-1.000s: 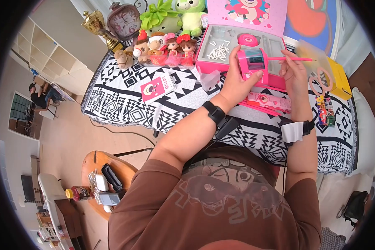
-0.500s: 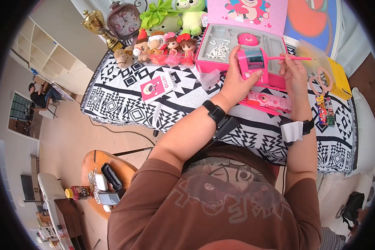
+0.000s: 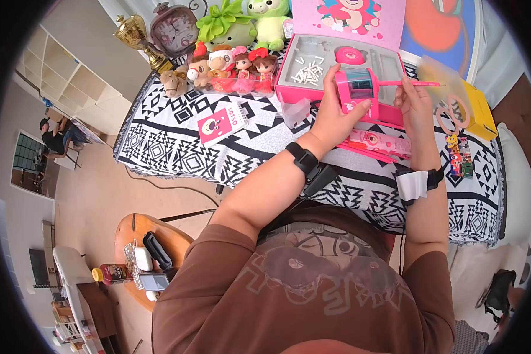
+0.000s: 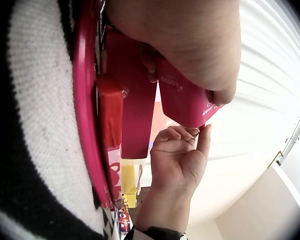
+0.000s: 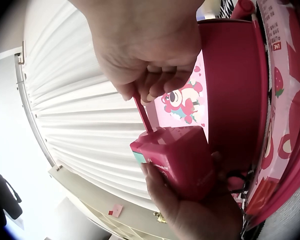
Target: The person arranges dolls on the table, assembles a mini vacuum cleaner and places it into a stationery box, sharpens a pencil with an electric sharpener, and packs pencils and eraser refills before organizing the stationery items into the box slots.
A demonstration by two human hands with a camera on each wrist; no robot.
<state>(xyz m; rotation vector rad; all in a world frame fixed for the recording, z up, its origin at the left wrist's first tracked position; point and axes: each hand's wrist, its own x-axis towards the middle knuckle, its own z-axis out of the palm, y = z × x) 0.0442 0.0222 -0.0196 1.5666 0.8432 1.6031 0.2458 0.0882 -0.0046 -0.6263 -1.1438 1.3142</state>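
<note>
In the head view my left hand [image 3: 337, 118] grips a pink sharpener with a dark window [image 3: 360, 88], thumb across its front. My right hand [image 3: 416, 109] pinches a pink pencil [image 3: 428, 84] between thumb and fingers, to the right of the sharpener. One end of the pencil meets the sharpener's side; the right wrist view shows the pencil [image 5: 143, 114] entering the hole in the sharpener [image 5: 182, 160]. Behind both hands stands the open pink box [image 3: 304, 94], its grey tray holding small white sticks [image 3: 308, 72] and a round pink item [image 3: 350, 56].
A LOTSO notepad [image 3: 221, 124] and small dolls [image 3: 242, 74] are to the left on the patterned cloth [image 3: 265, 138]. A pink pencil case [image 3: 380, 143] lies below the hands. To the right are pink scissors [image 3: 454, 115] and a yellow box [image 3: 482, 112].
My right hand has shifted slightly, with its fingers curled differently on the pencil. The pencil sits a little further left. My left hand keeps its grip on the sharpener.
</note>
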